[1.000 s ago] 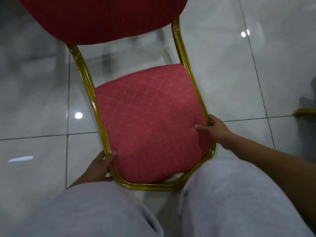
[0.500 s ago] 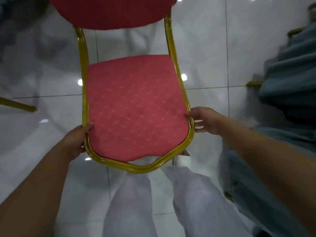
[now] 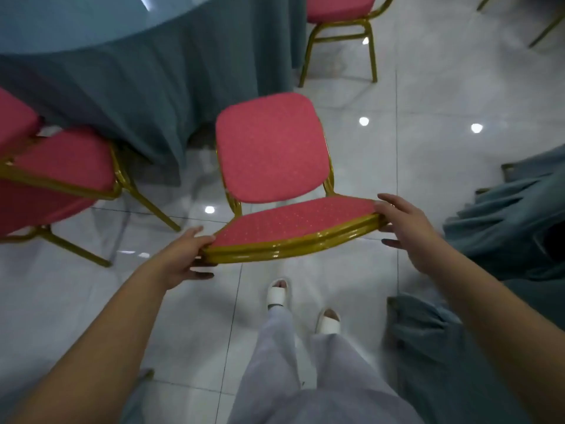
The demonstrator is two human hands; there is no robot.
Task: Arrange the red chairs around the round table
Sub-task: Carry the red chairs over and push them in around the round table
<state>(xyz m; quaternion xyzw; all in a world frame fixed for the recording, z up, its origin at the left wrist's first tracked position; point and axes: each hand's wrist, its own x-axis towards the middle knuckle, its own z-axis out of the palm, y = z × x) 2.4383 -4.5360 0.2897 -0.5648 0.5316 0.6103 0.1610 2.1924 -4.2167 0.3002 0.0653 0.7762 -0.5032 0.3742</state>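
I carry a red chair point(image 3: 275, 154) with a gold metal frame, lifted off the floor in front of me, its backrest turned toward the round table. My left hand point(image 3: 186, 258) grips the left side of the seat frame, thumb on top and fingers underneath. My right hand point(image 3: 403, 228) holds the right side of the seat rim, fingers curled under it. The round table point(image 3: 128, 65), draped in a blue-grey cloth down to the floor, fills the upper left.
Two more red chairs point(image 3: 58, 172) stand at the left by the table and another red chair point(image 3: 339, 22) at the top. Blue-grey draped cloth point(image 3: 507, 240) lies to my right. White glossy tiles run between; my feet in white slippers point(image 3: 276, 293) are below.
I have straightened up and lifted the chair; the view swung from the seat seen from above to the table and other chairs. Both hands stayed on the seat frame's sides.
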